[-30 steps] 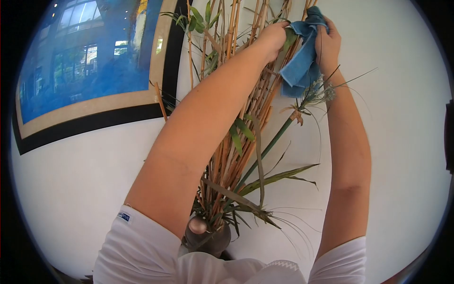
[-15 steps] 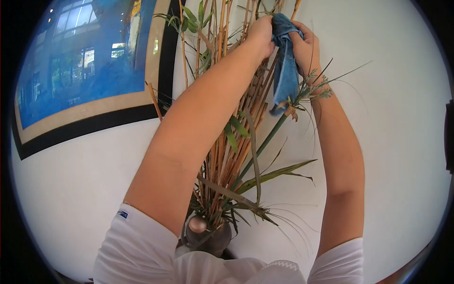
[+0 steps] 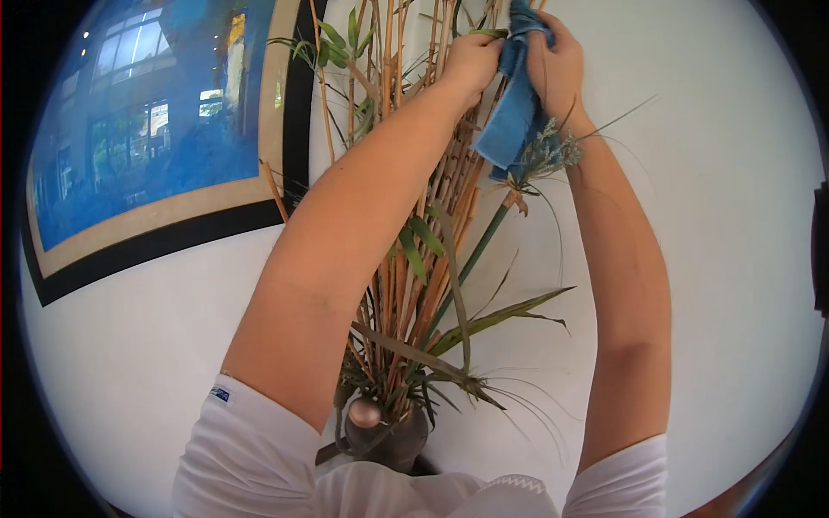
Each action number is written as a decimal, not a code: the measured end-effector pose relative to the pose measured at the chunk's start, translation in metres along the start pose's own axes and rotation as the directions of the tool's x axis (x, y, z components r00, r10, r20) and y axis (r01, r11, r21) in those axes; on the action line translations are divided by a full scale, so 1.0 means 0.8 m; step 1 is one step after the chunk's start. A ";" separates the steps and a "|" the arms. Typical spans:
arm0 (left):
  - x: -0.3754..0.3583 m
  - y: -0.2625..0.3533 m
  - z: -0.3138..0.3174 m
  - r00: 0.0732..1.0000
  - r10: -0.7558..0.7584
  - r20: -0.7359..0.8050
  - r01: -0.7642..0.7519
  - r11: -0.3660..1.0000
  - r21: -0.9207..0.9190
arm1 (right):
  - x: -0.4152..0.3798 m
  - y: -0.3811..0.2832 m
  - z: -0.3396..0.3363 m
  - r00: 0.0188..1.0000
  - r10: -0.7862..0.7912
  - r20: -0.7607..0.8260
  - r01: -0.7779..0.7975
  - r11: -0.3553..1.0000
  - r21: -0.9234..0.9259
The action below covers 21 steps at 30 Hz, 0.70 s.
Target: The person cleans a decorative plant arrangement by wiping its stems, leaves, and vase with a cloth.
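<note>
Both my arms reach up among the tall stems of a plant arrangement [image 3: 393,276]. My right hand [image 3: 557,73] is closed round a blue cloth [image 3: 511,121], whose loose end hangs down beside the stems. Just left of the cloth, my left hand [image 3: 475,65] is closed, with a narrow green leaf [image 3: 488,33] showing at its fingers. Its fingertips are partly hidden. A feathery sprig [image 3: 548,154] on a thick green stalk stands below the cloth, close to my right wrist. The stems rise from a dark rounded vase [image 3: 401,440] near my chest.
A framed blue picture [image 3: 164,129] with a black border hangs on the white wall [image 3: 743,285] at the left, close to the stems. Long leaves [image 3: 509,319] and thin blades stick out to the right between my arms.
The cloth and my right hand have moved slightly up, and the cloth's hanging end has swung left and spread wider. My left hand has shifted slightly left, away from the cloth.
</note>
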State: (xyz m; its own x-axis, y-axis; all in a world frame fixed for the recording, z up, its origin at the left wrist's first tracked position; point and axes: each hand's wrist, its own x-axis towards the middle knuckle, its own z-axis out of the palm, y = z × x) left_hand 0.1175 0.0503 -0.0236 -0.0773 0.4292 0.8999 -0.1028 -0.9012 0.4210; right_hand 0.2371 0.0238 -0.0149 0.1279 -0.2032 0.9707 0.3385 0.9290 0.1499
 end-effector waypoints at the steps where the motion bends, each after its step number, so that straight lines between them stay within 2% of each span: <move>1: -0.003 0.007 0.001 1.000 0.006 0.023 -0.007 0.998 0.065 | -0.001 -0.015 0.003 0.991 0.078 0.106 -0.079 0.997 0.009; 2: -0.007 0.013 0.004 1.000 -0.028 0.011 0.027 0.998 0.057 | -0.001 -0.026 0.007 0.965 0.153 0.211 -0.158 0.987 0.010; 3: -0.015 0.020 0.006 0.998 -0.061 -0.002 0.061 0.997 0.049 | -0.003 -0.023 0.013 0.979 0.015 0.204 -0.040 0.992 0.121; 4: -0.021 0.025 0.006 0.995 -0.095 -0.017 0.095 0.995 0.041 | -0.004 -0.022 0.016 0.981 -0.019 0.195 -0.010 0.989 0.148; 6: -0.014 0.013 0.000 0.993 -0.118 0.001 0.117 0.989 -0.092 | -0.003 -0.019 0.020 0.981 -0.088 0.174 0.052 0.978 0.204; 8: -0.010 0.005 -0.005 0.989 -0.135 0.054 0.143 0.974 -0.177 | -0.004 -0.013 0.007 0.991 0.098 0.087 -0.119 0.952 0.281; 9: -0.011 0.007 -0.007 0.976 -0.216 0.023 0.217 0.966 -0.140 | -0.005 -0.010 -0.001 0.980 0.193 0.050 -0.199 0.925 0.322; 12: -0.044 0.042 -0.002 0.952 -0.305 -0.018 0.291 0.923 -0.251 | -0.020 -0.018 -0.038 0.902 0.429 -0.049 -0.352 0.797 0.491; 14: -0.061 0.058 -0.002 0.945 -0.327 0.002 0.317 0.915 -0.251 | -0.036 0.004 -0.054 0.862 0.496 -0.106 -0.352 0.736 0.579; 18: -0.098 0.067 -0.016 0.964 -0.266 0.006 0.264 0.955 -0.134 | -0.082 -0.015 -0.088 0.778 0.608 -0.160 -0.320 0.602 0.732; 19: -0.110 0.075 -0.021 0.955 -0.296 0.036 0.298 0.942 -0.158 | -0.093 -0.029 -0.096 0.733 0.659 -0.166 -0.338 0.565 0.753; 21: -0.134 0.076 -0.031 0.961 -0.272 0.050 0.277 0.947 -0.161 | -0.119 -0.043 -0.110 0.745 0.645 -0.170 -0.336 0.582 0.740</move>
State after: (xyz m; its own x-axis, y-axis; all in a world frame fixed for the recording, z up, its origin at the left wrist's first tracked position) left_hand 0.0947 -0.0491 -0.0971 0.0028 0.6547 0.7559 -0.2781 -0.7256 0.6295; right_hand 0.2957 -0.0157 -0.1293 0.4721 0.3955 0.7879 -0.5359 0.8384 -0.0998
